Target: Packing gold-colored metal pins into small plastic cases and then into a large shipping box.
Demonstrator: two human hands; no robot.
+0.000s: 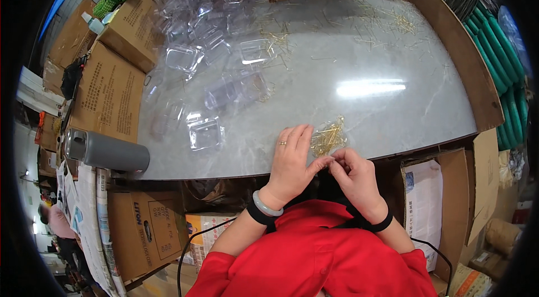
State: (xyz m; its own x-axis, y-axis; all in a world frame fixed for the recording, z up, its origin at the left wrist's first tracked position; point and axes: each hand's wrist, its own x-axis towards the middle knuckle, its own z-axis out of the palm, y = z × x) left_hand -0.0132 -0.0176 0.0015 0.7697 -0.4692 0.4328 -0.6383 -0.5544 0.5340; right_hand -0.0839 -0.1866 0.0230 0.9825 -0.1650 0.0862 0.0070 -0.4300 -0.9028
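Observation:
A small clear plastic bag with a bundle of gold metal hooks or pins in it lies at the table's near edge. My left hand is along the bag's left side, its fingers close together and its thumb at the bag's near end. There my right hand meets the left thumb, its thumb and forefinger pinched on the bag's near edge. The exact grip of the fingertips is partly hidden.
Clear plastic boxes are scattered and heaped at the left and back left of the grey table. Loose gold hooks lie toward the back. A grey bottle lies at the left edge; cardboard walls the sides.

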